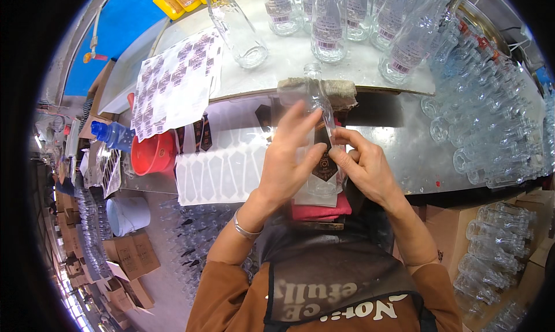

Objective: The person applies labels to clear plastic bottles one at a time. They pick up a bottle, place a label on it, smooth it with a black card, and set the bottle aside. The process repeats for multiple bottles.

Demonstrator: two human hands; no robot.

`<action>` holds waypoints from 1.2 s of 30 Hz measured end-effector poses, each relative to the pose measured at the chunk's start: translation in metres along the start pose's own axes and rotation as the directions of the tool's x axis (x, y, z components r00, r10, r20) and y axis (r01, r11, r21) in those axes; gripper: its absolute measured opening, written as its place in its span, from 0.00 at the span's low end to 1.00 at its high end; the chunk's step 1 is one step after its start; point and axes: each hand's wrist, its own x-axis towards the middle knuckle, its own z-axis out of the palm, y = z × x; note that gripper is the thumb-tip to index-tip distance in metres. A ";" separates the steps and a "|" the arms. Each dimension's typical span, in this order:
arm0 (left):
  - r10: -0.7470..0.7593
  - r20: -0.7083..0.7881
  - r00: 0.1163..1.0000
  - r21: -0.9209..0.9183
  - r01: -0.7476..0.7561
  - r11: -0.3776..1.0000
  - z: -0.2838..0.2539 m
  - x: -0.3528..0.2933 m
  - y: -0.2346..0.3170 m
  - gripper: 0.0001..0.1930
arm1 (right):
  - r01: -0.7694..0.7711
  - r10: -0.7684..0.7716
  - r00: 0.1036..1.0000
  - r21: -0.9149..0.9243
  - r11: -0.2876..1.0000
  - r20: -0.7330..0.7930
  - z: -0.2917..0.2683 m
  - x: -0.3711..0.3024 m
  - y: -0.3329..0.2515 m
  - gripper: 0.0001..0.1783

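A clear glass bottle (322,186) lies in front of me, its neck away from me on a rolled beige cloth (341,89) and its base end over a folded red cloth (324,209). On its upper side is a dark tie-shaped label (325,165). My left hand (289,150) is over the bottle's left side, fingers stretched out and blurred by motion, thumb near the label. My right hand (367,164) is closed at the bottle's right side, thumb and forefinger at the label's edge. Left of them lies a white label sheet (217,179) with tie-shaped outlines.
Several labelled glass bottles (329,28) stand on the raised white shelf, beside a printed sheet (176,80). Many clear bottles (491,124) lie stacked at right. A red bucket (153,154) and a blue-capped bottle (113,134) are at left. Cartons (130,254) sit lower left.
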 end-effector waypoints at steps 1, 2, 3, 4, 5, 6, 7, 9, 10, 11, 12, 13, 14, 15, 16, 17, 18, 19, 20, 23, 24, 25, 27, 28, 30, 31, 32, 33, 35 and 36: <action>0.018 0.011 1.000 0.030 -0.018 0.999 -0.001 0.001 -0.001 0.30 | 0.012 -0.012 1.000 -0.003 1.000 -0.006 0.001 -0.001 -0.003 0.25; 0.036 0.024 0.999 0.060 -0.037 0.998 -0.002 0.002 -0.002 0.30 | 0.010 -0.010 1.000 -0.006 1.000 -0.004 0.001 -0.001 -0.004 0.25; 0.035 0.027 0.999 0.063 -0.036 0.997 -0.002 0.002 -0.002 0.30 | 0.008 -0.008 1.000 -0.009 1.000 -0.002 0.002 -0.001 -0.005 0.26; 0.033 0.029 0.999 0.067 -0.035 0.997 -0.003 0.002 -0.001 0.30 | 0.006 -0.006 1.000 -0.011 1.000 0.000 0.002 -0.001 -0.005 0.26; 0.031 0.031 0.999 0.070 -0.033 0.997 -0.003 0.002 0.000 0.30 | 0.007 -0.007 1.000 -0.011 1.000 -0.001 0.002 -0.002 -0.006 0.26; 0.038 0.032 0.999 0.076 -0.040 0.996 -0.003 0.002 0.000 0.30 | 0.008 -0.008 1.000 -0.010 1.000 -0.002 0.002 -0.003 -0.006 0.26; 0.043 0.032 0.999 0.082 -0.046 0.996 -0.003 0.001 -0.001 0.30 | 0.009 -0.009 1.000 -0.009 1.000 -0.002 0.002 -0.003 -0.006 0.26; 0.041 0.030 0.999 0.075 -0.043 0.996 -0.003 0.002 -0.001 0.30 | 0.012 -0.012 1.000 -0.003 1.000 -0.005 0.002 -0.002 -0.004 0.26; 0.033 0.028 0.999 0.062 -0.034 0.998 -0.003 0.002 0.000 0.30 | 0.014 -0.014 1.000 0.000 1.000 -0.006 0.003 -0.002 -0.003 0.26; 0.026 0.027 0.999 0.048 -0.027 0.998 -0.004 0.003 0.000 0.30 | 0.009 -0.009 1.000 0.001 1.000 -0.008 0.003 -0.001 -0.004 0.26; 0.036 0.027 0.999 0.057 -0.037 0.998 -0.004 0.003 -0.001 0.30 | 0.005 -0.005 1.000 0.002 1.000 -0.010 0.003 -0.001 -0.004 0.26; 0.045 0.027 0.999 0.066 -0.047 0.997 -0.004 0.003 -0.002 0.30 | 0.000 0.000 1.000 0.003 1.000 -0.011 0.003 -0.001 -0.004 0.26; 0.056 0.028 0.998 0.075 -0.058 0.995 -0.004 0.004 -0.003 0.30 | -0.003 0.003 1.000 0.000 1.000 -0.009 0.003 -0.001 -0.004 0.26; 0.055 0.028 0.998 0.077 -0.057 0.995 -0.005 0.004 -0.002 0.30 | -0.007 0.007 1.000 -0.003 1.000 -0.006 0.003 -0.001 -0.003 0.26; 0.054 0.029 0.998 0.080 -0.056 0.995 -0.005 0.004 -0.002 0.30 | -0.010 0.010 1.000 -0.006 1.000 -0.003 0.002 -0.001 -0.003 0.26; 0.054 0.032 0.998 0.080 -0.056 0.995 -0.005 0.004 -0.002 0.31 | -0.008 0.008 1.000 -0.010 1.000 -0.002 0.002 -0.001 -0.003 0.26; 0.060 0.034 0.998 0.088 -0.063 0.994 -0.005 0.004 -0.003 0.31 | -0.007 0.007 1.000 -0.014 1.000 0.000 0.002 -0.001 -0.003 0.26; 0.066 0.036 0.997 0.095 -0.069 0.993 -0.004 0.004 -0.005 0.31 | -0.005 0.005 1.000 -0.018 1.000 0.001 0.001 -0.001 -0.003 0.26; 0.067 0.042 0.997 0.104 -0.071 0.992 -0.004 0.003 -0.006 0.31 | 0.005 -0.004 1.000 -0.010 1.000 0.005 0.001 -0.002 -0.001 0.26; -0.003 0.004 1.000 -0.016 0.003 1.000 -0.004 0.000 -0.004 0.35 | -0.018 0.015 0.999 0.069 0.997 0.043 -0.004 0.000 0.005 0.28; -0.080 -0.013 0.997 -0.191 0.076 0.979 -0.001 -0.004 -0.005 0.37 | -0.020 0.018 1.000 0.164 0.986 0.015 -0.003 -0.003 0.009 0.28; -0.185 0.035 0.982 -0.310 0.186 0.932 -0.001 -0.013 -0.010 0.36 | -0.034 0.030 0.999 0.179 0.983 0.023 -0.005 -0.008 0.013 0.29; -0.324 0.151 0.934 -0.495 0.355 0.793 -0.002 -0.026 -0.016 0.34 | -0.152 0.131 0.987 0.266 0.952 0.098 -0.014 -0.016 0.014 0.30; -0.311 0.157 0.937 -0.511 0.347 0.786 0.000 -0.035 -0.016 0.34 | -0.161 0.136 0.984 0.266 0.950 0.112 -0.012 -0.020 0.015 0.30; -0.277 0.172 0.945 -0.545 0.325 0.773 0.005 -0.045 -0.013 0.34 | -0.175 0.144 0.980 0.265 0.948 0.135 -0.009 -0.026 0.020 0.29; -0.286 0.192 0.939 -0.580 0.343 0.739 0.006 -0.046 -0.011 0.34 | -0.127 0.098 0.986 0.228 0.965 0.135 -0.006 -0.025 0.023 0.28; -0.292 0.186 0.938 -0.579 0.345 0.739 0.007 -0.046 -0.010 0.34 | -0.128 0.102 0.986 0.214 0.968 0.129 -0.004 -0.024 0.021 0.27; -0.299 0.181 0.937 -0.577 0.347 0.739 0.008 -0.045 -0.010 0.34 | -0.129 0.105 0.987 0.201 0.971 0.123 -0.004 -0.024 0.018 0.27; -0.313 0.167 0.935 -0.573 0.350 0.741 0.009 -0.045 -0.008 0.34 | -0.125 0.107 0.989 0.178 0.976 0.107 -0.002 -0.023 0.017 0.27; -0.321 0.158 0.934 -0.569 0.352 0.743 0.010 -0.046 -0.009 0.34 | -0.120 0.104 0.990 0.169 0.978 0.096 -0.001 -0.022 0.017 0.27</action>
